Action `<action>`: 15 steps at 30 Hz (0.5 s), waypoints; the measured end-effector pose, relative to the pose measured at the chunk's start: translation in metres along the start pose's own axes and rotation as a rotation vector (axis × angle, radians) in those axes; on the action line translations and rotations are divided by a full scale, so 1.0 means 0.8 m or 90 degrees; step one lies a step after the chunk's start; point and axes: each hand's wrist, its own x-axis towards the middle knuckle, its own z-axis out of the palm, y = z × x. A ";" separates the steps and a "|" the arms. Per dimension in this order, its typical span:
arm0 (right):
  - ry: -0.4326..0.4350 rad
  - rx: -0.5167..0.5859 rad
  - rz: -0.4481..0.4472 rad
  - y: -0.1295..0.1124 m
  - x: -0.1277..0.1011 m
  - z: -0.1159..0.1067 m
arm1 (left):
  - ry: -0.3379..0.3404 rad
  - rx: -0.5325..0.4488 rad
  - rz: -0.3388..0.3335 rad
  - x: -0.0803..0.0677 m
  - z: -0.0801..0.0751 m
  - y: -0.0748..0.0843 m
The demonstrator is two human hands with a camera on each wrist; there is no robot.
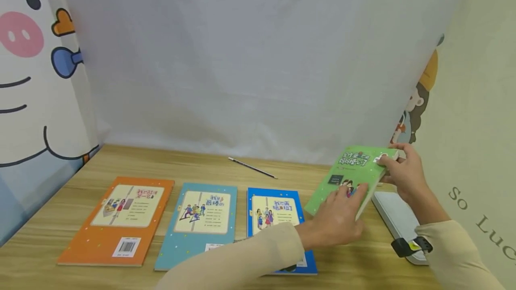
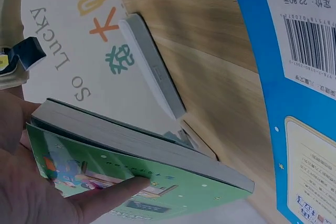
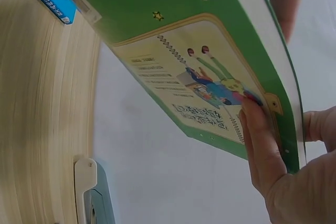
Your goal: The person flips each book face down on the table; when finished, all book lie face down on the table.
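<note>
Both hands hold a green book (image 1: pixel 342 169) tilted above the table's right side, its front cover toward the head view. My right hand (image 1: pixel 407 173) grips the upper right corner, thumb on the front and fingers on the back cover (image 3: pixel 184 77). My left hand (image 1: pixel 334 218) is at the lower part, fingers spread over the front cover. In the left wrist view one left finger (image 2: pixel 113 195) lies along that cover, beside the page edges (image 2: pixel 131 137). Just left is a blue book (image 1: pixel 275 196), partly hidden by the left forearm.
A teal book (image 1: pixel 169 245) and an orange book (image 1: pixel 105 240) lie farther left on the wooden table (image 1: pixel 193 164). Behind them lies a pencil (image 1: pixel 254 168). A pale rounded case (image 1: pixel 397 214) is by the right wall, near the right wrist. A white cloth (image 1: pixel 242 79) hangs behind.
</note>
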 end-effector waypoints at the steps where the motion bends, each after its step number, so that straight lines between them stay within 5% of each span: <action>1: -0.004 -0.010 -0.005 -0.001 -0.001 0.001 | 0.002 -0.005 -0.004 0.000 -0.001 0.000; 8: -0.036 -0.064 -0.017 -0.008 -0.008 0.006 | 0.036 0.018 0.015 0.001 -0.007 -0.005; 15: -0.051 -0.061 -0.020 -0.011 -0.009 0.007 | 0.014 0.100 0.048 -0.001 -0.009 -0.006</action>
